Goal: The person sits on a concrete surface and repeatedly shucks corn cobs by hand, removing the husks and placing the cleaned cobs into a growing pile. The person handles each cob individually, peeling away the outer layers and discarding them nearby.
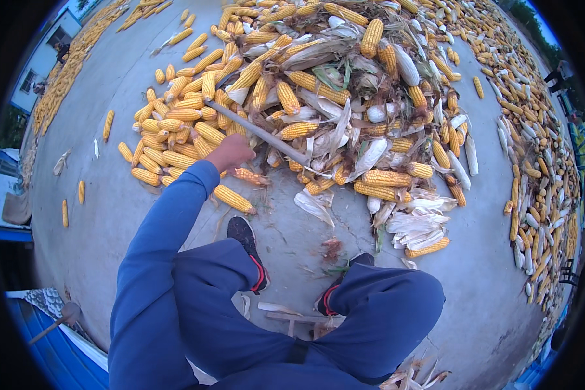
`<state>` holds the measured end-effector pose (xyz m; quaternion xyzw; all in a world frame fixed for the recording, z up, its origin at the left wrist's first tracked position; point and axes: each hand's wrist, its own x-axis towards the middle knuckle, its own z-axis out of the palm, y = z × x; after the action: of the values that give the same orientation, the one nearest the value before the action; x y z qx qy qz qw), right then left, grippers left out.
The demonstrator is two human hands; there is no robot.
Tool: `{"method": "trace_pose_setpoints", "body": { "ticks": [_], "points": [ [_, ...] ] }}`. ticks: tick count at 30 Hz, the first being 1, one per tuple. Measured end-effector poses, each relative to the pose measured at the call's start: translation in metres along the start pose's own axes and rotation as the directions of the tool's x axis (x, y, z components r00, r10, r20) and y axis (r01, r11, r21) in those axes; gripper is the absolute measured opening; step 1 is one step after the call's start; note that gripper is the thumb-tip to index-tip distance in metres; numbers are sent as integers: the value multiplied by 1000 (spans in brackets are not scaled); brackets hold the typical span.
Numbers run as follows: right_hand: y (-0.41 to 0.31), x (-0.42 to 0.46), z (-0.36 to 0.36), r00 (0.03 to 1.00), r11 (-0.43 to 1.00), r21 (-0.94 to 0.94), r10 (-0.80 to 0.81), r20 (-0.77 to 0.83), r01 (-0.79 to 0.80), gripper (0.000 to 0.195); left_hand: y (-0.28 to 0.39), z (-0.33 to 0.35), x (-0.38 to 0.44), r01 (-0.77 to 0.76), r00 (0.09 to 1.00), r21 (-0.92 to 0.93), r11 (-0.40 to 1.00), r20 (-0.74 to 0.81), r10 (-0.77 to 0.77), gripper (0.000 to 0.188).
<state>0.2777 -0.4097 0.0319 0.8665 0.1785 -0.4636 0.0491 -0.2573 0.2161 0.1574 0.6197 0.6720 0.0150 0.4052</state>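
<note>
My left hand (231,152), at the end of a blue sleeve, is lowered over the near-left side of a large heap of corn. Its fingers curl downward and are mostly hidden, so I cannot tell whether they grip anything. Just beyond the hand, a long grey tool handle (258,130) slants across the heap. An ear with reddish-brown silk (248,176) lies right by the fingers. Husked yellow ears (178,160) are piled to the left of the hand. Ears with dry husks (331,105) and silk make up the middle of the heap. My right hand is out of view.
Beneath me is a low wooden frame (292,318), between my shoes (243,239). Loose husks (417,226) lie at front right. More corn is spread along the right (531,195) and far left (63,73). A wooden-handled tool (63,319) leans at lower left. People stand far off.
</note>
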Motion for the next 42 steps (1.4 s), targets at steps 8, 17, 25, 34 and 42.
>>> {"method": "trace_pose_setpoints", "body": {
  "ticks": [8,17,25,34,42],
  "points": [
    [-36,11,0,999,999,-42,1,40,1,32,-38,55,55,126,923,71,989,-375,-91,39],
    [-48,11,-2,994,992,-99,87,70,-79,33,-64,94,125,205,858,-220,954,-429,-283,35],
    [-70,18,-5,990,990,-104,108,91,-98,33,-125,115,173,139,897,-106,985,-407,-170,25],
    [-88,22,-4,993,996,-67,64,99,-58,34,-62,117,89,235,792,-20,972,-575,-203,32],
    [-83,22,-5,994,998,-21,-52,91,54,35,-63,167,0,310,826,-105,945,-463,-322,37]
  ]
}}
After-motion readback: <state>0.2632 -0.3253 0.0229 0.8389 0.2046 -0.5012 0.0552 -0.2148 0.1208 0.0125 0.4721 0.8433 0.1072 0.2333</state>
